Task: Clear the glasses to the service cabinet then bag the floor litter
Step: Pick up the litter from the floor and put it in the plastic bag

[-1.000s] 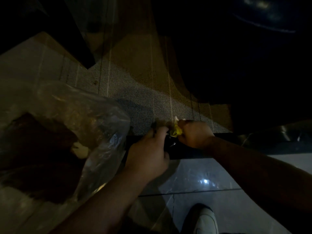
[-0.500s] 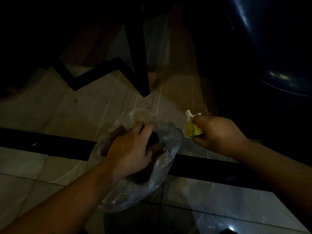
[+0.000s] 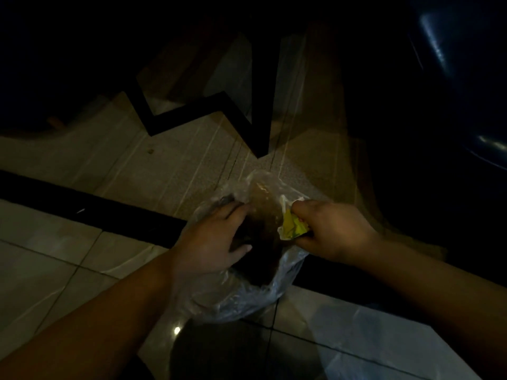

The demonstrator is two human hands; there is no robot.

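Right hand [image 3: 333,231] clenched on yellow wrapper [image 3: 293,229]; bag mouth [image 3: 263,215] just left of fingertips, below wrapper. Left hand [image 3: 212,242] grips clear bag [image 3: 247,300] rim, spreading it.

Bag [image 3: 247,303] contents too dark to identify. Left hand [image 3: 211,242] fingertips hidden inside bag mouth. Wrapper [image 3: 292,229] partly covered by right hand [image 3: 334,231]. Upper frame black; both forearms cut off at bottom edge.
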